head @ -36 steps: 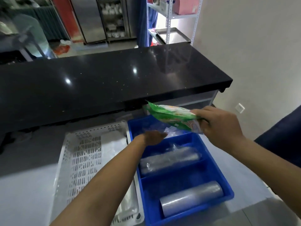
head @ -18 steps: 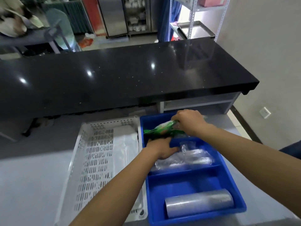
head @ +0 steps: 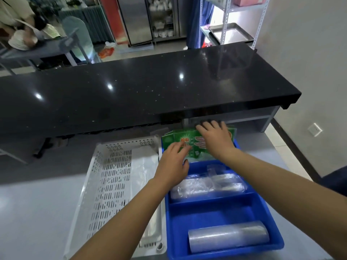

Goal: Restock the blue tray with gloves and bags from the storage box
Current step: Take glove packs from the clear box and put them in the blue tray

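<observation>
In the blue tray [head: 221, 207], both flat hands [head: 173, 162] [head: 216, 137] on green pack [head: 174, 140], print unreadable.

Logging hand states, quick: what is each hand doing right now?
Left hand: open, fingers lying on the green packet.
Right hand: open, flat, pressing the same packet into the blue tray.
</observation>
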